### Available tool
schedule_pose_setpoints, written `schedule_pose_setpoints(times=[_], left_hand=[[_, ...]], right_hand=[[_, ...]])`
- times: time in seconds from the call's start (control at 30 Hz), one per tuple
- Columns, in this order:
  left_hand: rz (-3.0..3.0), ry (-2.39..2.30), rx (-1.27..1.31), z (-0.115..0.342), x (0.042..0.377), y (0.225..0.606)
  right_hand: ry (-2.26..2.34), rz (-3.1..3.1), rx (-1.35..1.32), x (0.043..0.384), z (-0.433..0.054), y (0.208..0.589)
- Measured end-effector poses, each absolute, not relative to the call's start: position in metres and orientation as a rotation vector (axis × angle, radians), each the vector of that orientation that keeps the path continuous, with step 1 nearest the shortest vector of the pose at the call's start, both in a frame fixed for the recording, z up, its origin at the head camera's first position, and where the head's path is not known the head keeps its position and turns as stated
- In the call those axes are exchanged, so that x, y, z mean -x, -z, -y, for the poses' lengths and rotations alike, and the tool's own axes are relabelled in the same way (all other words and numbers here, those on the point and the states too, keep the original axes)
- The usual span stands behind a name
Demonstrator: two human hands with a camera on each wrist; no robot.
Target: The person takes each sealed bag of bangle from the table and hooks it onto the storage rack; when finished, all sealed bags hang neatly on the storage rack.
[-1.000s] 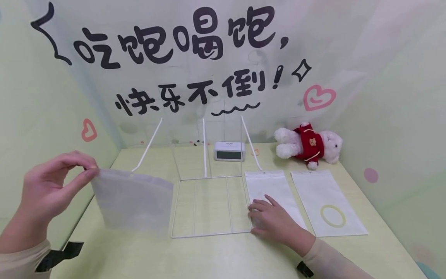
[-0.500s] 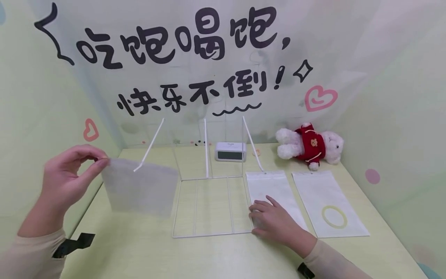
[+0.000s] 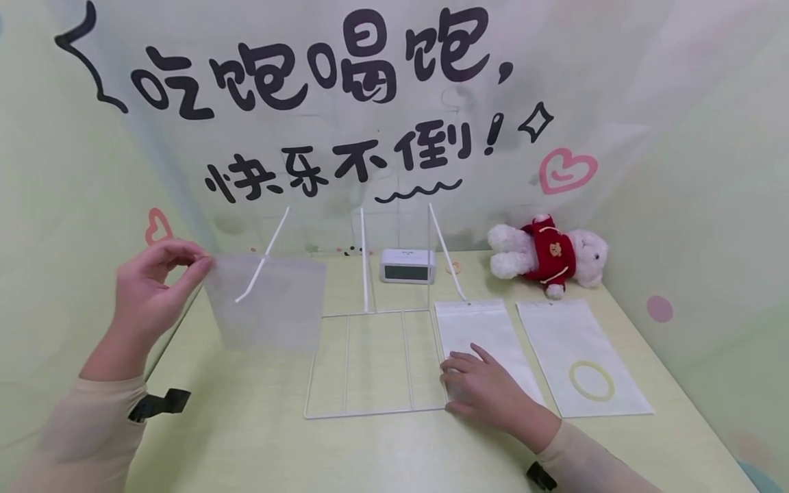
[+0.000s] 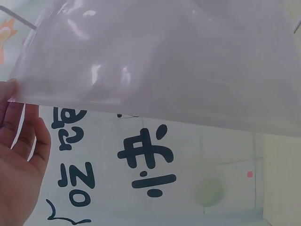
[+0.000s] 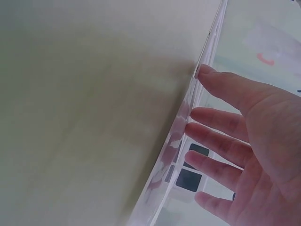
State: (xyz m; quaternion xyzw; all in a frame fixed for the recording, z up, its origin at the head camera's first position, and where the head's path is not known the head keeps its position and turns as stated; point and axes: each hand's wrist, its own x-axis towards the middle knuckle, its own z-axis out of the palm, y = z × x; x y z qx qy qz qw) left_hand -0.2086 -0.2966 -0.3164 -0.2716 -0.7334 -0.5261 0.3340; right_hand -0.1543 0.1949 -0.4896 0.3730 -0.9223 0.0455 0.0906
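Apparently mid-alignment | pinching translucent pouch [image 3: 290, 301] at upper corner with left hand [image 3: 154, 294], aloft near left prong [image 3: 274, 237] of wire rack [image 3: 370, 413] | touching rack's right side with mostly straight fingers of right hand [image 3: 483, 389], gripping nothing | next, likely calling for matching pouch's top edge to prong

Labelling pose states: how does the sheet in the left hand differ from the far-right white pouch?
Pose: the held sheet hangs in the air, pinched by the left hand; the white pouch lies flat on the table.
Look: the held sheet is greyish and translucent; the white pouch shows a yellow ring.
Shared: both look roughly rectangular.
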Motion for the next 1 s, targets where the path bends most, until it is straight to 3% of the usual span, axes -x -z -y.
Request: schedule_pose_setpoints(times=[0.43, 1.0], left_hand=[[1.987, 1.28, 0.544, 0.291, 0.233, 0.326], [2.066, 1.258, 0.328, 0.305, 0.224, 0.335]], right_hand=[[-0.096, 2.746, -1.105, 0.155, -0.196, 0.49], [-0.089, 2.748, -1.092, 0.153, -0.194, 0.489]])
